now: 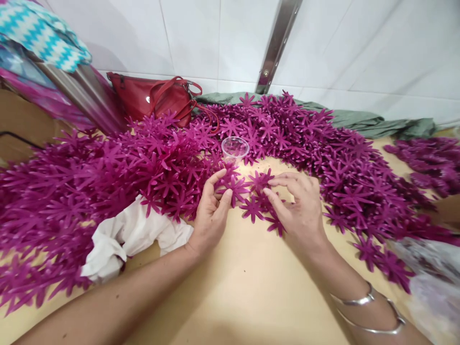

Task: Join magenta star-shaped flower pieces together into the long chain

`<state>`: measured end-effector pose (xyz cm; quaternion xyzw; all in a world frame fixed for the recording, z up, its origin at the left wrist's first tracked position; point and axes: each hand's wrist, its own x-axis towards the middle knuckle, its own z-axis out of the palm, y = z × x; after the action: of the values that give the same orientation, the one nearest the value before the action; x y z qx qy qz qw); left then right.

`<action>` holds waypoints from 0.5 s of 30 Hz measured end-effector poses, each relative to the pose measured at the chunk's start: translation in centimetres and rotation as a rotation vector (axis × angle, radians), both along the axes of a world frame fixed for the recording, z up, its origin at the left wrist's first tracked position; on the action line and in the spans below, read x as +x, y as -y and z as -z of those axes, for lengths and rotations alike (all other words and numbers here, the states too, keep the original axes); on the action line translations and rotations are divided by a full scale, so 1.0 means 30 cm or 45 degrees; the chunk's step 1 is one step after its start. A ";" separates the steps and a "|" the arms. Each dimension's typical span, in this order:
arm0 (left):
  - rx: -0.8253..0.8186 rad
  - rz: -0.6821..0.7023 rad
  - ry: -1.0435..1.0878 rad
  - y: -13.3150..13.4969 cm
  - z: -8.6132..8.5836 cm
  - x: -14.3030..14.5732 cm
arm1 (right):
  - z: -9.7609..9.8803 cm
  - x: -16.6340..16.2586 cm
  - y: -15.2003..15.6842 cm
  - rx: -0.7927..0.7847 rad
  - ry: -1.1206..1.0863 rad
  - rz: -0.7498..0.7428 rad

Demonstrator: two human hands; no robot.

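In the head view, my left hand (212, 211) pinches a purple artificial flower (236, 190) between thumb and fingers. Close by on the right, my right hand (302, 206) has its thumb and fingertips closed on another purple flower (260, 180). Beneath the right fingers, a few loose flowers, one of them a star-shaped purple flower (253, 209), lie on the tan tabletop (247, 287). Just beyond both hands stands a clear plastic cup (235, 147), its contents hard to make out.
Purple flowers are heaped on the left (118, 163) and right (352, 187). A crumpled white cloth (132, 232) lies beside my left forearm. Behind are a red handbag (136, 96), green cloth (373, 123) and a tiled wall (223, 38). Clear plastic bags (434, 287) sit at right.
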<state>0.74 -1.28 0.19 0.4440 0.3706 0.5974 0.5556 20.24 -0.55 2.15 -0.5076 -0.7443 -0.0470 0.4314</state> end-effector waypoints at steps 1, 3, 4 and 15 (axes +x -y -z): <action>-0.030 0.028 0.036 0.000 -0.004 0.001 | -0.003 -0.012 0.010 0.021 0.035 -0.039; -0.079 0.067 0.086 -0.003 -0.008 0.002 | 0.002 -0.036 0.025 -0.036 0.143 -0.158; -0.091 0.084 0.097 -0.005 -0.009 0.003 | 0.009 -0.046 0.029 -0.097 0.197 -0.200; 0.041 0.171 0.060 -0.008 0.005 -0.013 | 0.074 0.041 -0.035 -0.276 0.189 0.031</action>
<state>0.36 -1.03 0.03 0.4625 0.3172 0.5750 0.5957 21.47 0.49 -0.06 -0.5553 -0.7688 -0.0091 0.3171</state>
